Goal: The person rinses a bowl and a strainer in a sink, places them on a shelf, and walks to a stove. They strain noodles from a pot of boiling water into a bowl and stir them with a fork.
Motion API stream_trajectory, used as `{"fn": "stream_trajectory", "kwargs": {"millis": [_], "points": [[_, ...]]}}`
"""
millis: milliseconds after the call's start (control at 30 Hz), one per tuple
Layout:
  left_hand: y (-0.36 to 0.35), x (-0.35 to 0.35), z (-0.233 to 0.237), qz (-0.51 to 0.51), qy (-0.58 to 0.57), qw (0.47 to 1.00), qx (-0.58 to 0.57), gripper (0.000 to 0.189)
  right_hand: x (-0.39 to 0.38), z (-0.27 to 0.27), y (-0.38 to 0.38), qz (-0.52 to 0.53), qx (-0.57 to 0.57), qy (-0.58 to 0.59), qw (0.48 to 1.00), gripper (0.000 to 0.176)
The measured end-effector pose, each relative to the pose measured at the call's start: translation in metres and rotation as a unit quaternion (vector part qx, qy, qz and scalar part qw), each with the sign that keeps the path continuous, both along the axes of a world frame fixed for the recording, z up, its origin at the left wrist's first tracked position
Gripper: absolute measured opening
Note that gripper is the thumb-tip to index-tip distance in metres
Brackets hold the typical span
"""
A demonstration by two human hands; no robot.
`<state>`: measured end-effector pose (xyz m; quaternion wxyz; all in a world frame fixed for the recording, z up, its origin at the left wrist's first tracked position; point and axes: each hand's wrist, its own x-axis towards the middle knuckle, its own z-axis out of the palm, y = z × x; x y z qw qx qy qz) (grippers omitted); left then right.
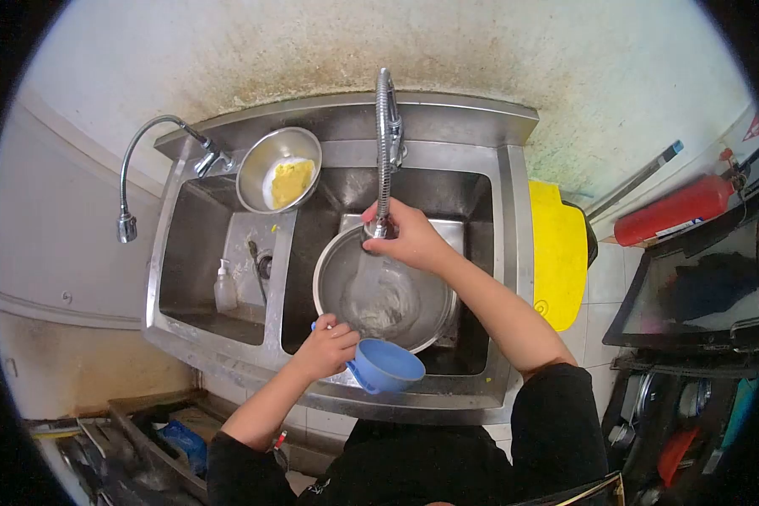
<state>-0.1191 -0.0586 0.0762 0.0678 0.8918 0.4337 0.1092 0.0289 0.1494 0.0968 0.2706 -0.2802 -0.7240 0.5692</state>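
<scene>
My right hand (409, 239) is wrapped around the spray head of the flexible metal faucet (384, 126). Water runs from it into a large round steel basin (319, 282) in the right sink bowl, and the water there is rippled. With closed fingers, my left hand (329, 346) grips a blue plastic dipper (388, 366) by its handle. The dipper's cup is over the near rim of the basin and the sink's front edge.
A steel bowl (249, 187) with a yellow sponge (292, 184) sits at the back left. In the left sink bowl stands a pump bottle (225, 287). A second faucet (126, 223) curves out leftward. To the right are a yellow board (557, 253) and a fire extinguisher (675, 209).
</scene>
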Motion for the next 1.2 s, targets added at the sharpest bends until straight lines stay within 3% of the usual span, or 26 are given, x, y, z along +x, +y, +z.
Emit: {"fn": "stream_trajectory", "kwargs": {"millis": [33,100,133,167,233,267,333,367,433,467,500,567,600,633,700,733,767,833,867,1000,1100,1133,1167,1200], "points": [[-0.004,-0.001,0.002,0.014,-0.004,1.000,-0.015,0.021,0.000,-0.018,-0.005,0.003,-0.001,-0.002,1.000,0.035],[-0.014,-0.002,0.004,0.020,-0.002,1.000,-0.016,0.020,0.000,-0.076,-0.024,-0.130,0.023,0.065,0.989,0.035],[-0.018,-0.002,0.004,0.023,0.001,1.000,-0.017,0.019,0.003,-0.088,-0.036,-0.032,0.029,-0.109,0.993,0.033],[-0.021,-0.002,0.003,0.028,-0.001,0.999,-0.016,0.019,0.006,-0.094,-0.047,0.067,0.035,-0.279,0.957,0.031],[-0.026,0.003,-0.002,-0.002,0.001,1.000,-0.012,0.018,-0.005,-0.090,-0.063,0.050,0.098,-0.337,0.935,0.026],[-0.028,0.005,-0.003,-0.008,0.011,1.000,0.006,0.016,-0.013,-0.107,-0.080,0.051,0.099,-0.338,0.935,0.026],[-0.033,0.007,-0.007,-0.011,0.011,1.000,0.006,0.015,-0.031,-0.152,-0.107,0.146,0.234,-0.133,0.952,0.013],[-0.039,0.007,-0.009,-0.013,0.008,1.000,0.001,0.015,-0.032,-0.152,-0.108,0.151,0.232,-0.133,0.952,0.013],[-0.046,0.008,-0.010,-0.012,-0.013,1.000,-0.005,0.015,-0.031,-0.141,-0.102,0.138,0.171,-0.306,0.926,0.013],[-0.045,0.010,-0.009,-0.013,-0.008,1.000,0.009,0.014,-0.030,-0.132,-0.088,0.066,0.170,-0.329,0.927,0.016],[-0.044,0.010,-0.009,-0.016,-0.002,1.000,0.023,0.014,-0.029,-0.130,-0.095,0.067,0.171,-0.329,0.926,0.016],[-0.041,0.008,-0.008,-0.012,-0.014,0.999,0.028,0.013,-0.021,-0.131,-0.121,0.240,0.258,-0.209,0.913,0.017],[-0.041,0.009,-0.008,-0.009,-0.024,0.999,0.031,0.012,-0.020,-0.131,-0.126,0.261,0.234,-0.155,0.924,0.017],[-0.043,0.010,-0.009,-0.008,-0.027,0.999,0.030,0.012,-0.018,-0.133,-0.119,0.263,0.232,-0.157,0.923,0.017],[-0.043,0.012,-0.010,-0.017,-0.012,0.999,0.043,0.010,-0.019,-0.132,-0.089,0.146,0.152,-0.404,0.890,0.016],[-0.042,0.011,-0.010,-0.017,-0.013,0.999,0.044,0.010,-0.017,-0.133,-0.101,0.162,0.185,-0.332,0.911,0.017],[-0.041,0.011,-0.009,-0.009,-0.021,0.999,0.041,0.010,-0.015,-0.133,-0.110,0.162,0.186,-0.333,0.910,0.017],[-0.042,0.012,-0.010,-0.001,-0.031,0.999,0.034,0.010,-0.010,-0.130,-0.126,0.232,0.201,-0.188,0.933,0.017],[-0.043,0.011,-0.013,-0.006,-0.033,0.999,0.040,0.010,-0.011,-0.139,-0.115,0.163,0.186,-0.281,0.927,0.016],[-0.040,0.012,-0.014,-0.011,-0.030,0.999,0.042,0.011,-0.009,-0.137,-0.109,0.190,0.185,-0.304,0.915,0.015],[-0.041,0.010,-0.015,-0.014,-0.032,0.999,0.036,0.011,-0.011,-0.124,-0.110,0.137,0.119,-0.281,0.942,0.012],[-0.041,0.010,-0.018,-0.015,-0.031,0.999,0.037,0.011,-0.014,-0.127,-0.094,0.120,0.104,-0.368,0.916,0.013],[-0.043,0.010,-0.021,-0.018,-0.018,0.999,0.040,0.019,-0.016,-0.127,-0.100,0.119,0.104,-0.368,0.917,0.013],[-0.042,0.010,-0.023,-0.020,-0.006,0.999,0.044,0.029,-0.018,-0.129,-0.112,0.148,0.179,-0.238,0.943,0.014]]}}
